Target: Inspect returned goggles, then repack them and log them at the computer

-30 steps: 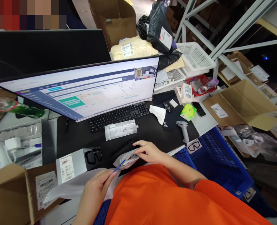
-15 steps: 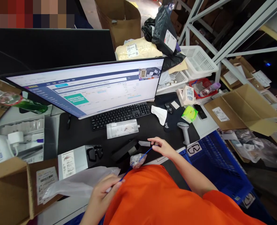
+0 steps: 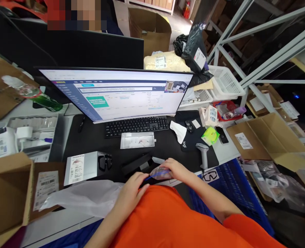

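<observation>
The counter (image 3: pixel 228 151) spreads widest before me; the black box (image 3: pixel 135 167) lies on it, just beyond my hands; my right hand (image 3: pixel 173 169) is closed on the right end of the clear pouch (image 3: pixel 157 174), at the counter's near edge; the pouch looks light, soft and slick, best held by a bunched end; its long axis runs roughly left to right, the free end pointing at my left hand (image 3: pixel 134 188); that grip seems pinched on the thin, limp blue cord (image 3: pixel 149 178), though fingers partly hide it.
</observation>
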Tool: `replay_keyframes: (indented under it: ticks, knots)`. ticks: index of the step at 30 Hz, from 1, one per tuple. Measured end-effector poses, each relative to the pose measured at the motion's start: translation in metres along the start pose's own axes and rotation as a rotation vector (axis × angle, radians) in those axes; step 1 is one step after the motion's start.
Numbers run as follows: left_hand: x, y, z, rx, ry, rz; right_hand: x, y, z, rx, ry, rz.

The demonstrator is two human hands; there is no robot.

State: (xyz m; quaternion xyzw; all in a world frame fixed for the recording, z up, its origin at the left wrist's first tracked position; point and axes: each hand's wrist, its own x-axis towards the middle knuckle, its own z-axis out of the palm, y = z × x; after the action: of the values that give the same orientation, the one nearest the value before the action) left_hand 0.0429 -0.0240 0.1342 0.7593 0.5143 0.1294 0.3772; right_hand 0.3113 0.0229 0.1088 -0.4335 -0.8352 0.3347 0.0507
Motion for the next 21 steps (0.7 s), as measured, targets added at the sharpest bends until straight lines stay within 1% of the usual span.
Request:
replay_keyframes:
  ticks: [1,3,4,6,8,10,12,14,15,16,17,19,21]
  knots:
    - [-0.001,-0.019,0.006,0.095,0.04,-0.053,-0.007,0.006,0.0,-0.024,0.005,0.058]
    - [-0.003,-0.052,0.019,0.305,0.039,-0.145,-0.019,0.014,0.007,-0.114,-0.005,0.203]
    - [-0.003,-0.064,0.024,0.369,0.023,-0.174,-0.022,0.016,0.014,-0.164,-0.022,0.283]
    - [-0.002,-0.079,0.031,0.439,-0.033,-0.186,-0.024,0.018,0.029,-0.243,-0.069,0.425]
    - [0.002,-0.082,0.034,0.453,-0.086,-0.16,-0.022,0.019,0.041,-0.244,-0.091,0.52]
    - [0.009,-0.08,0.035,0.453,-0.122,-0.137,-0.019,0.022,0.046,-0.17,-0.076,0.558]
    - [0.019,-0.075,0.037,0.423,-0.142,-0.121,-0.019,0.027,0.041,-0.091,-0.053,0.549]
    - [0.031,-0.07,0.04,0.376,-0.168,-0.112,-0.022,0.033,0.03,-0.055,-0.044,0.511]
    - [0.037,-0.069,0.042,0.349,-0.182,-0.112,-0.025,0.037,0.024,-0.02,-0.01,0.492]
    - [0.042,-0.067,0.044,0.324,-0.193,-0.117,-0.027,0.04,0.019,0.053,0.06,0.476]
    - [0.047,-0.066,0.045,0.304,-0.2,-0.124,-0.028,0.043,0.014,0.169,0.158,0.458]
    - [0.053,-0.064,0.046,0.28,-0.207,-0.137,-0.028,0.046,0.01,0.502,0.393,0.423]
    - [0.057,-0.064,0.046,0.267,-0.224,-0.136,-0.021,0.042,0.012,0.836,0.598,0.396]
